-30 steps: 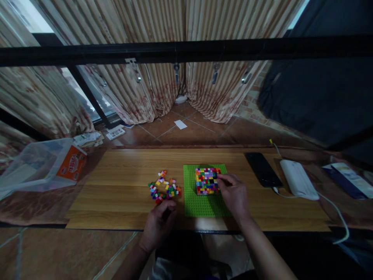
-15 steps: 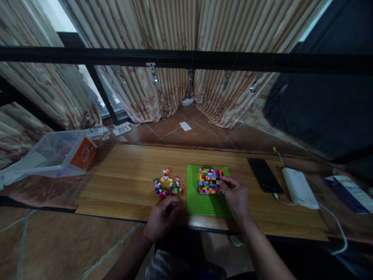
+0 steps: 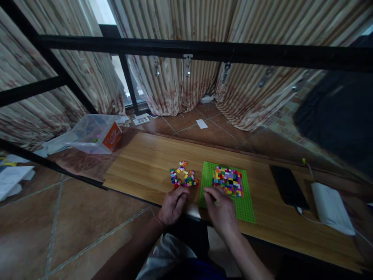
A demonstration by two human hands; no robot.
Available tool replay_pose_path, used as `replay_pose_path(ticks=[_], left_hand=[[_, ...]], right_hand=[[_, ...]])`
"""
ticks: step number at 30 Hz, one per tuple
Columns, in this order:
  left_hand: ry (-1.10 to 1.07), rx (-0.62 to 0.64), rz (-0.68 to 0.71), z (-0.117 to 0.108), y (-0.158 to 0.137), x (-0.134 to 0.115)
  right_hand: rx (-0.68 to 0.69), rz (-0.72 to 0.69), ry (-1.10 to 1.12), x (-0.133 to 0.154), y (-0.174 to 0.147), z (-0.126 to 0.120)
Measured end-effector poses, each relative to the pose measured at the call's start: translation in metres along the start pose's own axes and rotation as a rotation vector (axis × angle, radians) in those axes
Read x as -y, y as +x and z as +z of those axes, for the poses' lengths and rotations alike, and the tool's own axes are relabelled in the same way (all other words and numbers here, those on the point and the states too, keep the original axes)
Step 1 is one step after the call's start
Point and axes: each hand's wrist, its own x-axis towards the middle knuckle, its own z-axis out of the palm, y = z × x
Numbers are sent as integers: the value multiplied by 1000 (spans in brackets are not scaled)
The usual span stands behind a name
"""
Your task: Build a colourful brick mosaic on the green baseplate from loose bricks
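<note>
Black phone (image 3: pixel 289 187), striped curtains (image 3: pixel 171 91)

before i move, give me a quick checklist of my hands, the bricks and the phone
1. Brick block on the green baseplate: ok, within its edges.
2. Loose bricks near the left hand: ok, just beyond its fingers.
3. Right hand apart from the block: cannot tell, it overlaps the block's near edge in view.
4. A brick in either hand's grip: cannot tell, the curled fingers hide it.
5. Phone off the baseplate: ok, apart to its right.
</note>
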Motion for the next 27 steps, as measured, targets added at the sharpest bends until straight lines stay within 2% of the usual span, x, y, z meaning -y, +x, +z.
replay_pose_path(ticks=[5, 10, 17, 27], left_hand=[[-10, -1, 24, 1, 0, -1], [26, 8, 56, 1, 2, -3], [51, 17, 56, 2, 4, -1], [115, 34, 49, 4, 3, 4]], right_hand=[[73, -9, -265, 2, 17, 37], [178, 24, -460, -5, 37, 46], [303, -14, -458, -9, 48, 47], [253, 33, -460, -10, 48, 52]])
